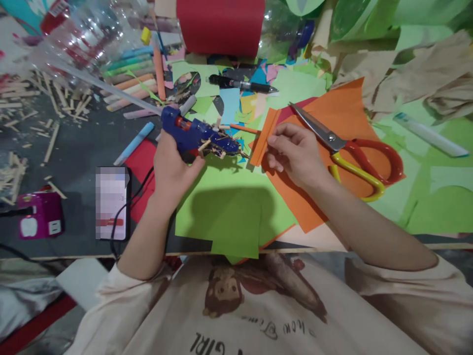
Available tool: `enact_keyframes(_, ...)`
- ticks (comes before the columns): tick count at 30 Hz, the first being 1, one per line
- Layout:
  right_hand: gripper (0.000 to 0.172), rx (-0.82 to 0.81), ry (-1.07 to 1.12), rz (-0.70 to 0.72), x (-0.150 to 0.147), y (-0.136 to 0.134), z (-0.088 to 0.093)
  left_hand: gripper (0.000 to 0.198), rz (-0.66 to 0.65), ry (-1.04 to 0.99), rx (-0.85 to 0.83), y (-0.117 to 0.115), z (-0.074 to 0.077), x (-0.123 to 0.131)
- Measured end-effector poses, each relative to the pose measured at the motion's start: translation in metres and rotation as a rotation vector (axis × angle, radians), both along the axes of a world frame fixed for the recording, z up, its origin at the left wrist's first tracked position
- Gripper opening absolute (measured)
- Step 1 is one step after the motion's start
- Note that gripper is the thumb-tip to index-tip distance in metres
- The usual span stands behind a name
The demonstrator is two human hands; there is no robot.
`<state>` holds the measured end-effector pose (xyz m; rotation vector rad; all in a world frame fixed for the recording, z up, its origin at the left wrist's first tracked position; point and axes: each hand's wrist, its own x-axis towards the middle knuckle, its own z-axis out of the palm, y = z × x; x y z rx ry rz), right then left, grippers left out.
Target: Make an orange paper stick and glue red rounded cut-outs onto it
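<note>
My left hand [173, 160] is wrapped round a blue hot glue gun [195, 133] with a long clear glue stick out of its back end. Bits of matchstick-like wood cling to the gun's front, and its nozzle points right, close to a folded orange paper strip [265, 138]. That strip is pinched between the thumb and fingers of my right hand [293, 152]. Under my right hand lies a larger orange paper sheet [308, 207]. Scissors [338, 143] with red and yellow handles rest on the orange paper, just right of my right hand.
Light green sheets [229, 197] cover the table's middle. A phone [112, 203] and a purple power adapter [40, 214] lie at left, near scattered wooden sticks [51, 143]. A black pen [242, 84], a red-wrapped bottle [221, 27] and crumpled brown paper [428, 74] are farther back.
</note>
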<state>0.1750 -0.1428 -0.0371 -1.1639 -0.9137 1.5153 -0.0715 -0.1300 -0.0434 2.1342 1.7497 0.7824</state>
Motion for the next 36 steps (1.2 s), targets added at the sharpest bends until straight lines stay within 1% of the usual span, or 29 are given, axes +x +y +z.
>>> enact_keyframes(6, 0.035, 0.021, -0.01, 0.045, 0.003, 0.0, -0.003, 0.053, -0.026, -0.001, 0.007, 0.002, -0.008, 0.0)
enact_keyframes(9, 0.034, 0.028, -0.014, 0.043, 0.004, 0.001, -0.005, 0.052, -0.018, 0.007, 0.017, 0.002, -0.01, -0.002)
enact_keyframes(15, 0.034, 0.03, 0.002, 0.019, 0.002, 0.0, -0.004, 0.055, -0.041, 0.037, 0.004, 0.0, -0.008, -0.001)
enact_keyframes(18, 0.036, 0.023, 0.003, 0.035, 0.003, 0.0, -0.003, 0.054, -0.044, 0.053, 0.008, -0.001, -0.007, -0.001)
enact_keyframes(21, 0.035, 0.023, 0.009, 0.049, 0.003, 0.001, -0.003, 0.054, -0.033, 0.054, 0.013, -0.001, -0.009, -0.001)
enact_keyframes(25, 0.033, 0.018, 0.031, 0.031, 0.003, 0.0, -0.002, 0.054, -0.035, 0.065, 0.03, -0.001, -0.012, -0.003)
enact_keyframes(30, 0.034, 0.025, 0.061, 0.024, 0.001, 0.0, -0.001, 0.049, -0.079, 0.118, 0.045, 0.0, -0.014, -0.004)
enact_keyframes(36, 0.034, 0.029, 0.059, 0.06, -0.001, -0.001, -0.003, 0.049, -0.138, 0.127, 0.122, -0.001, -0.015, -0.006)
